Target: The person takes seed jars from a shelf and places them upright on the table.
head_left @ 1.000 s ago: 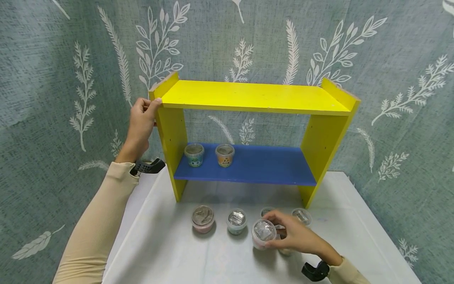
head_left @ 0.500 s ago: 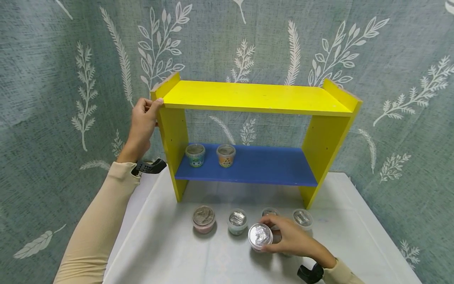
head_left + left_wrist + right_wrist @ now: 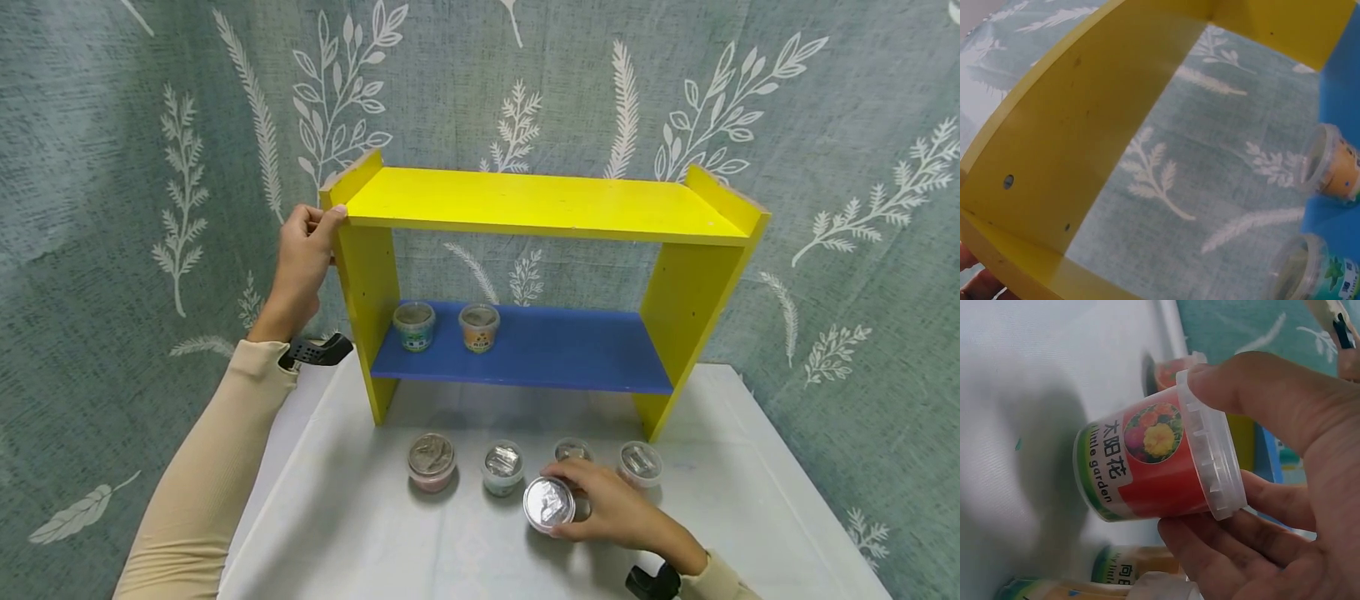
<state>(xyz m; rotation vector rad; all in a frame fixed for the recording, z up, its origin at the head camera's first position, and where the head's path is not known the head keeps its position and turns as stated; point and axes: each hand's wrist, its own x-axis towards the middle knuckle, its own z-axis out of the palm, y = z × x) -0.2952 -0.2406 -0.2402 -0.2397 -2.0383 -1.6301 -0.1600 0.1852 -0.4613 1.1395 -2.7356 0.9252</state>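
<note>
My left hand (image 3: pixel 300 258) grips the upper left corner of a yellow shelf unit (image 3: pixel 540 204), thumb on its front edge. In the left wrist view only a few fingertips (image 3: pixel 982 284) show beside the yellow panel. Above the white table, my right hand (image 3: pixel 611 504) holds a small lidded plastic tub (image 3: pixel 547 504) between thumb and fingers. The right wrist view shows this tub's red label (image 3: pixel 1163 456) with flowers on it, the tub lying sideways in that picture. A tub with a teal label (image 3: pixel 414 329) and one with an orange label (image 3: pixel 478 327) stand on the blue shelf (image 3: pixel 570 346).
On the table (image 3: pixel 375 517) before the unit stand a pinkish tub (image 3: pixel 431 462), a pale tub (image 3: pixel 502 468), a tub partly behind my right hand (image 3: pixel 573 450) and another at right (image 3: pixel 641 464). Orange-labelled tubs (image 3: pixel 1138 562) appear below the held one.
My right hand has moved slightly left and nearer with the tub, whose foil-like top now faces the head camera more squarely. My left hand keeps its grip on the shelf unit.
</note>
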